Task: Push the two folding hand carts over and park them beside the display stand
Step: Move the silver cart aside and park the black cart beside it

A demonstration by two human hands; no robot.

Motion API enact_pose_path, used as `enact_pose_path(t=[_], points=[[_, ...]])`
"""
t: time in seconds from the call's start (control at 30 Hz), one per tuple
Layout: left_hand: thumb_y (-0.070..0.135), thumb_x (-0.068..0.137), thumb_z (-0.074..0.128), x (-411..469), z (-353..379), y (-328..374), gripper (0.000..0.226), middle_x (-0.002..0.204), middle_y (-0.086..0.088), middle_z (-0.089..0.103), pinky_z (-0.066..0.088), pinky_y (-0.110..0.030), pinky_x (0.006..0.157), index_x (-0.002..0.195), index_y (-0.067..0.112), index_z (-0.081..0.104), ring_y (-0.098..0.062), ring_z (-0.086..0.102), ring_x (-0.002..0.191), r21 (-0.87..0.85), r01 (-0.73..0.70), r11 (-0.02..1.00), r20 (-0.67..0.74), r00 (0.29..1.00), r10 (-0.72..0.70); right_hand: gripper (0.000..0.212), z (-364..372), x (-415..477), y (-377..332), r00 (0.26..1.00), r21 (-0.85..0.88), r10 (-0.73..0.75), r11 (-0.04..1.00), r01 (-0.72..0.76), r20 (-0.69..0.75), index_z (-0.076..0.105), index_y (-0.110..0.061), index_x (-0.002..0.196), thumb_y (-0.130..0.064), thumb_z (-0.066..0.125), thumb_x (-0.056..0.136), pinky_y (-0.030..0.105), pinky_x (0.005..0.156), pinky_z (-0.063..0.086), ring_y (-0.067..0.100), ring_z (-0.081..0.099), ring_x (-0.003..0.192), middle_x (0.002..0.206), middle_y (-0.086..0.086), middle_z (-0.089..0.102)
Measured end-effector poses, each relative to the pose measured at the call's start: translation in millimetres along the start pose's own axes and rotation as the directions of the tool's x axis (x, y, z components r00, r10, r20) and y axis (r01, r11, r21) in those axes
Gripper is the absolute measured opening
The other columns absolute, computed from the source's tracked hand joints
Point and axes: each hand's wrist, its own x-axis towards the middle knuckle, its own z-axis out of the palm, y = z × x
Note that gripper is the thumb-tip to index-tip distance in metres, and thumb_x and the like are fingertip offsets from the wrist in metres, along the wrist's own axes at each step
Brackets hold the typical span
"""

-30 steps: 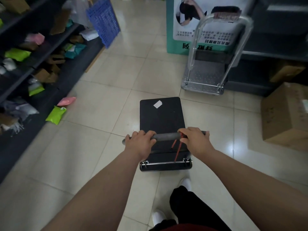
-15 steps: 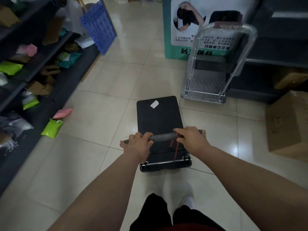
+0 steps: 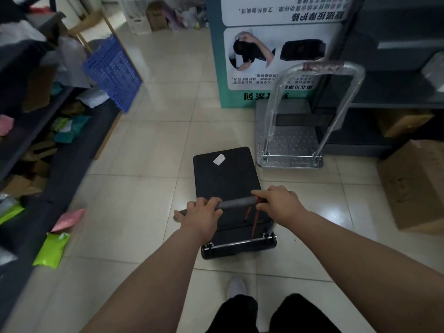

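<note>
A black folding hand cart with a white sticker on its deck stands on the tiled floor straight ahead of me. My left hand and my right hand both grip its grey foam handle bar, from which red cords hang. A silver hand cart with a plastic-wrapped loop handle stands to the front right, against the teal and white display stand. The black cart's front right corner lies close to the silver cart's deck.
Dark shelving with parcels runs along the left, and a blue crate leans against it. Pink and green bags lie on the floor at its foot. Cardboard boxes and dark shelves stand at the right.
The black cart has rolled forward with both hands on its handle. The silver cart and display stand are now closer and larger in view.
</note>
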Motion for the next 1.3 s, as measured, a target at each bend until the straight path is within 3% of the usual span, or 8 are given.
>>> enact_pose_path(t=[0.17, 0.37, 0.83, 1.13, 1.3], points=[[0.042, 0.1, 0.026, 46.3, -24.7, -21.2, 0.032, 0.132, -0.001, 0.041, 0.027, -0.063, 0.098, 0.132, 0.043, 0.032, -0.025, 0.037, 0.118, 0.027, -0.027, 0.999, 0.014, 1.0, 0.026, 0.045, -14.7, 40.8, -13.3, 1.0, -0.029, -0.018, 0.999, 0.018, 0.016, 0.035, -0.038, 0.142, -0.025, 0.041, 0.099, 0.048, 0.097, 0.04, 0.025, 0.046, 0.118, 0.124, 0.003, 0.054], [0.042, 0.1, 0.027, 100.4, -50.9, -33.9, 0.031, 0.132, 0.001, 0.041, 0.029, -0.063, 0.097, 0.13, 0.043, 0.033, -0.026, 0.037, 0.117, 0.055, -0.051, 0.997, 0.021, 0.999, 0.05, 0.038, -30.4, 89.9, -22.3, 0.999, 0.046, 0.023, 0.999, -0.021, -0.032, 0.046, -0.037, 0.134, -0.026, 0.043, 0.098, 0.049, 0.099, 0.038, 0.025, 0.046, 0.119, 0.121, 0.002, 0.054], [0.042, 0.1, 0.027, 222.3, -108.5, -27.4, 0.028, 0.132, 0.002, 0.04, 0.02, -0.067, 0.104, 0.127, 0.043, 0.035, -0.026, 0.034, 0.122, 0.034, -0.085, 0.996, 0.029, 0.996, 0.084, 0.031, -81.4, 207.1, -5.2, 0.996, 0.038, -0.032, 0.999, 0.035, -0.081, 0.047, -0.041, 0.127, -0.031, 0.042, 0.098, 0.047, 0.098, 0.038, 0.024, 0.045, 0.113, 0.113, -0.002, 0.054], [0.043, 0.098, 0.035, 280.6, -126.9, -31.1, 0.028, 0.128, 0.003, 0.045, 0.021, -0.053, 0.108, 0.124, 0.037, 0.044, -0.026, 0.038, 0.118, 0.01, -0.097, 0.995, -0.048, 0.994, 0.098, 0.03, -106.8, 256.7, -5.2, 0.99, 0.016, -0.067, 0.997, 0.069, -0.121, 0.05, -0.037, 0.126, -0.031, 0.044, 0.097, 0.042, 0.093, 0.04, 0.026, 0.051, 0.107, 0.109, 0.001, 0.058], [0.043, 0.097, 0.034, 317.2, -141.6, -36.6, 0.03, 0.124, 0.002, 0.048, 0.026, -0.042, 0.102, 0.125, 0.036, 0.044, -0.027, 0.042, 0.114, 0.042, -0.161, 0.986, -0.08, 0.983, 0.164, 0.03, -121.1, 288.9, -6.5, 0.991, 0.017, -0.058, 0.998, 0.06, -0.118, 0.05, -0.035, 0.126, -0.028, 0.045, 0.097, 0.041, 0.093, 0.039, 0.026, 0.051, 0.107, 0.11, 0.003, 0.057]])
